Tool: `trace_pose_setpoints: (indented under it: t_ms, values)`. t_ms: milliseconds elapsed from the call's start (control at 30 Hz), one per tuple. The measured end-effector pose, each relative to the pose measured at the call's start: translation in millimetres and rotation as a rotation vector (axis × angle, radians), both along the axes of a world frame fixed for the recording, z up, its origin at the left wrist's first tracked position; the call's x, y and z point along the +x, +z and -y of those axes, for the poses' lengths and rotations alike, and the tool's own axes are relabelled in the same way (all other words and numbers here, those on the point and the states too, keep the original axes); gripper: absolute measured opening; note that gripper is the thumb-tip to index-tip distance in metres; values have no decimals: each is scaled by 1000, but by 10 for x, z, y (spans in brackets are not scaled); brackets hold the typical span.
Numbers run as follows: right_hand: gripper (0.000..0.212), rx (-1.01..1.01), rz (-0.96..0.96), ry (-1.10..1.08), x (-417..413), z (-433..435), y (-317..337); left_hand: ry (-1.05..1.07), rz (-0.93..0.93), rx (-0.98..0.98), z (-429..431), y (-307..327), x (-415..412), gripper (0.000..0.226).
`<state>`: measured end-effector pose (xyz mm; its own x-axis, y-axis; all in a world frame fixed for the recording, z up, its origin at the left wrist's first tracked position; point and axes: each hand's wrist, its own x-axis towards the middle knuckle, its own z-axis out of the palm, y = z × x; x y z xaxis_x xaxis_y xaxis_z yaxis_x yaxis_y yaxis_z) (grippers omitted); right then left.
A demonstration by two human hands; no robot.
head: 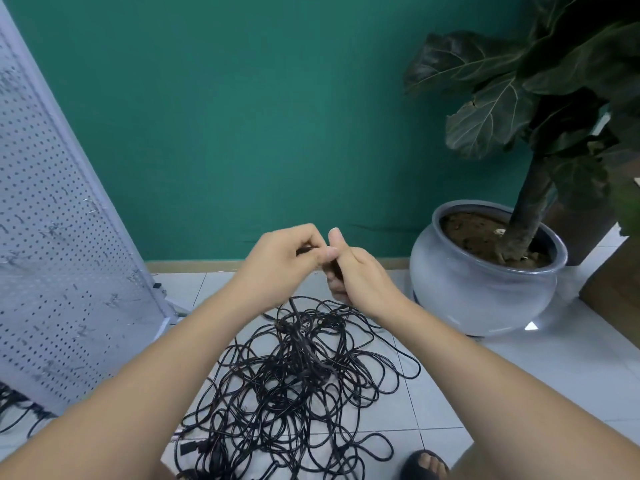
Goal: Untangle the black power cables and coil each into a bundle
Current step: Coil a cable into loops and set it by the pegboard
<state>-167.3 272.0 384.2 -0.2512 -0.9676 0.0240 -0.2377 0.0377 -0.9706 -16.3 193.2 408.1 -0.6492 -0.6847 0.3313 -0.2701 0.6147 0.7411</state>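
A green wall (242,116) filled the background above a floor (519,393) of pale tiles. A white perforated panel (52,202) leaned along the left side. At the right stood a broad-leaved plant (519,98) in a round grey pot (485,289).

The black power cables (294,393) lay on the floor in one loose tangle of overlapping loops, between the person's forearms and just left of the pot. Several plugs showed at its near left edge.

Both bare hands were raised above the far end of the tangle, touching each other. The left grip (280,258) was clenched, its fingers curled and pinching a short run of cable. The right grip (360,275) was wrapped round a few strands, thumb pointing up. From it a strand (294,306) dropped down into the pile.

A sandalled foot (427,464) rested at the bottom edge, near the tangle's right side.
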Motion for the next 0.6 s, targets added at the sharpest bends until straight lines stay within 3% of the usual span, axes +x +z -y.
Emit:
trace_pose_setpoints:
  t_ms: [167,300,433,600]
  values:
    - [66,107,326,133,88,-100,112,-69,-180,225,234,-54,31,39]
    - [59,59,481,190,81,-174,191,-94,-232,421,169,-247,-78,77]
    - [54,-32,639,181,58,-205,280,-68,-182,641,3,-463,-242,69]
    - [45,-159,632,103,63,-174,330,-65,-78,658,-96,-764,-313,68]
